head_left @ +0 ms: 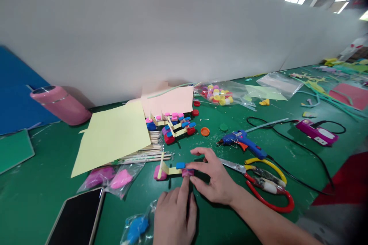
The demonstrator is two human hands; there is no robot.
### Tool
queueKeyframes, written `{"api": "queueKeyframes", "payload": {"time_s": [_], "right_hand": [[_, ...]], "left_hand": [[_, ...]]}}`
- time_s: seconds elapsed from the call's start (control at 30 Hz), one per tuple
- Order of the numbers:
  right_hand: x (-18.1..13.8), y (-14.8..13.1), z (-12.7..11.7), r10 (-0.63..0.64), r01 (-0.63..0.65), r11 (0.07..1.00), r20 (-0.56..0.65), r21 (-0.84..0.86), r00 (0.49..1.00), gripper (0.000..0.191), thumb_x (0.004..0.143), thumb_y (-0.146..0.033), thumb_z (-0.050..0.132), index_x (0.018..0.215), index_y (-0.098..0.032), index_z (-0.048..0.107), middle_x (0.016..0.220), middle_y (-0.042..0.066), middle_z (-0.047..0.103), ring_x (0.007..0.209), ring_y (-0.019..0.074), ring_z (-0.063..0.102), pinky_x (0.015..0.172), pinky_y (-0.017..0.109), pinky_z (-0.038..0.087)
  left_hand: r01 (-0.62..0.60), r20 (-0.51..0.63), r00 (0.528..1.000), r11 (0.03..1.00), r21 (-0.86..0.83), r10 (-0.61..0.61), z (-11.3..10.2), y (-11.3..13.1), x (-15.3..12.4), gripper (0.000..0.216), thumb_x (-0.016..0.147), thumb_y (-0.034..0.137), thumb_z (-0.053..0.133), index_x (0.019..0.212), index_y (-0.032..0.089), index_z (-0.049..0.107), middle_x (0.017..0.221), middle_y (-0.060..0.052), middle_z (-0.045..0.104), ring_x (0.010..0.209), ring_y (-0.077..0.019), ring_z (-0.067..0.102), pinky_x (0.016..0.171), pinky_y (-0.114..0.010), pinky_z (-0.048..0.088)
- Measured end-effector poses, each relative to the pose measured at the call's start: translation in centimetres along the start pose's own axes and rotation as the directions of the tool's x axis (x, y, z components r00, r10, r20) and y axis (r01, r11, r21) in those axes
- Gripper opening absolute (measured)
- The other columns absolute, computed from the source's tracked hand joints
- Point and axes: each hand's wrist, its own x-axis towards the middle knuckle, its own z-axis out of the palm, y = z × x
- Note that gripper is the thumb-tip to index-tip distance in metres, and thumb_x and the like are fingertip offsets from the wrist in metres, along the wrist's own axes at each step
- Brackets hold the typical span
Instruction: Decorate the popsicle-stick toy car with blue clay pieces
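Note:
A small craft-stick toy [174, 170] rests on the green table. It has a pale yellow stick body with an upright piece, a pink lump at the left end, a purple lump at the right end and a blue piece on top. My left hand [174, 216] reaches up from below, its index finger stretched out and touching the front of the purple lump. From the right, my right hand [216, 179] has index finger and thumb about that same lump, its other fingers lifted. Just behind stand similar finished-looking toys [178, 129], with pink, red and blue parts.
Scissors [255, 176] and a blue glue gun [243, 141] lie to the right, its cable trailing. Bottle caps fill a plastic bag [218, 95] behind. To the left are a yellow sheet [112, 136], wooden sticks [143, 157], a phone [76, 218] and a pink flask [61, 105].

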Motion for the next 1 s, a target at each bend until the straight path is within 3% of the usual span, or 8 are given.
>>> {"api": "queueKeyframes", "payload": {"time_s": [0.07,0.2,0.3,0.37,0.5,0.73,1.0], "right_hand": [[0.1,0.0,0.0,0.012,-0.009,0.999,-0.056,0.051,0.998,0.033,0.070,-0.017,0.057,0.103,-0.021,0.059,0.116,0.008,0.042,0.105,0.0215,0.044,0.087,0.034,0.039],[0.3,0.7,-0.3,0.088,-0.052,0.991,-0.300,0.126,0.950,0.027,0.078,-0.018,0.049,0.104,-0.019,0.056,0.105,0.008,0.049,0.093,0.0187,0.052,0.076,0.031,0.045],[0.3,1.4,-0.6,0.112,-0.060,0.988,-0.405,0.140,0.907,0.022,0.087,-0.020,0.035,0.099,-0.019,0.053,0.092,0.006,0.053,0.073,0.0137,0.055,0.063,0.027,0.046],[0.2,1.9,-0.8,0.101,-0.047,0.990,-0.432,0.133,0.896,0.025,0.090,-0.022,0.028,0.084,-0.018,0.052,0.077,0.003,0.053,0.062,0.0119,0.052,0.057,0.025,0.044],[-0.1,2.3,-1.2,0.041,-0.010,0.998,-0.472,0.068,0.881,0.034,0.090,-0.029,0.026,0.061,-0.020,0.039,0.060,0.000,0.043,0.056,0.0124,0.044,0.054,0.025,0.037],[-0.4,2.6,-1.5,-0.022,-0.001,0.999,-0.473,-0.048,0.881,0.031,0.089,-0.031,0.028,0.061,-0.021,0.038,0.057,-0.001,0.038,0.052,0.0124,0.038,0.052,0.026,0.031],[0.3,2.3,-1.3,-0.053,0.026,0.997,-0.457,-0.067,0.888,0.015,0.087,-0.025,0.034,0.080,-0.019,0.046,0.066,0.000,0.048,0.056,0.0124,0.046,0.056,0.024,0.037]], "left_hand": [[0.005,0.002,1.000,1.000,0.000,-0.005,0.0,0.0,0.0,0.034,0.079,0.018,0.040,0.113,0.010,0.042,0.064,-0.004,0.064,0.055,-0.0180,0.060,0.050,-0.030,0.041],[0.008,-0.002,1.000,1.000,-0.017,-0.008,-0.4,0.4,0.0,0.035,0.079,0.018,0.042,0.113,0.011,0.043,0.064,-0.004,0.064,0.054,-0.0179,0.058,0.051,-0.031,0.040],[-0.029,-0.076,0.997,0.998,-0.059,0.024,-1.0,1.0,0.2,0.022,0.078,0.017,0.045,0.099,0.014,0.052,0.064,-0.003,0.063,0.055,-0.0173,0.056,0.054,-0.031,0.038],[-0.065,-0.106,0.993,0.995,-0.076,0.056,-1.5,1.3,0.3,0.009,0.077,0.014,0.046,0.078,0.016,0.055,0.058,-0.002,0.058,0.053,-0.0154,0.052,0.054,-0.031,0.036],[-0.144,-0.140,0.980,0.990,-0.003,0.143,-2.0,1.6,0.5,0.025,0.076,0.012,0.047,0.051,0.018,0.047,0.048,0.001,0.046,0.047,-0.0122,0.041,0.051,-0.030,0.032],[-0.259,-0.180,0.946,0.962,0.080,0.270,-1.5,1.8,1.0,0.029,0.077,0.014,0.047,0.048,0.018,0.046,0.046,0.002,0.046,0.047,-0.0110,0.038,0.051,-0.029,0.029],[-0.253,-0.245,0.930,0.960,0.117,0.275,-1.4,1.2,0.9,0.030,0.075,0.010,0.050,0.047,0.019,0.043,0.046,0.003,0.043,0.047,-0.0104,0.037,0.051,-0.029,0.029]]}}
